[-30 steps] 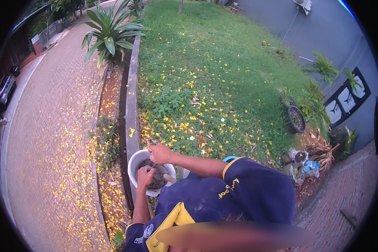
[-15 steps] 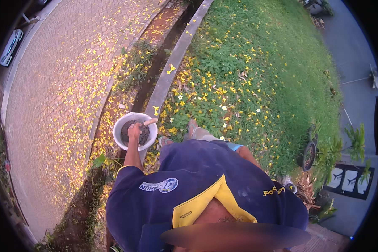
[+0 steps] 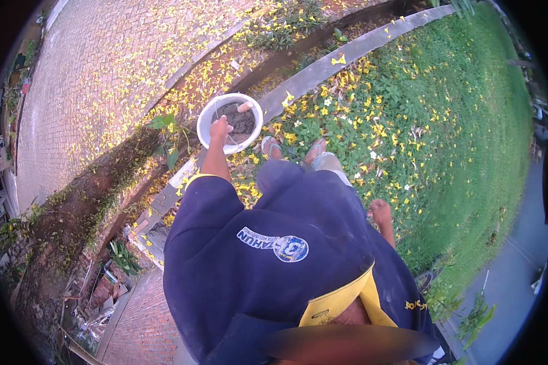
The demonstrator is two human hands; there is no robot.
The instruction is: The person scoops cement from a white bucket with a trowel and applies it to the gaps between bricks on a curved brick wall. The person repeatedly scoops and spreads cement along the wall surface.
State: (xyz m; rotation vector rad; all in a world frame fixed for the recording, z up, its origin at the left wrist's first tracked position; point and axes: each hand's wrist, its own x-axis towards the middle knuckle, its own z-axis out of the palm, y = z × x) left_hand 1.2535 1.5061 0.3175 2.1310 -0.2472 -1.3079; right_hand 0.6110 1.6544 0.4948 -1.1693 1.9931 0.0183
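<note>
My left hand (image 3: 220, 129) is closed round the thin wire handle of a round white bucket (image 3: 203, 129). Dark grey, wet-looking mortar (image 3: 242, 123) lies inside it. A tool's light wooden grip (image 3: 245, 107) sticks up from the mortar near the far right rim; its other end is buried. The bucket is at the near end of a narrow concrete kerb (image 3: 298, 86), just left of my sandalled feet (image 3: 315, 151). Away from it, my right hand (image 3: 380, 210) hangs beside my body over the grass, fingers loosely bent and nothing visible in them.
Left of the kerb run a ditch (image 3: 268, 78) and brick paving (image 3: 103, 79) strewn with yellow flowers. A thick mossy trunk (image 3: 85, 188) slants across the left, with rubble (image 3: 106, 292) below it. Grass (image 3: 463, 140) spreads to the right.
My view has turned, bringing the trunk and rubble into sight at left. My right hand has come into view. My left hand still grips the bucket's handle.
</note>
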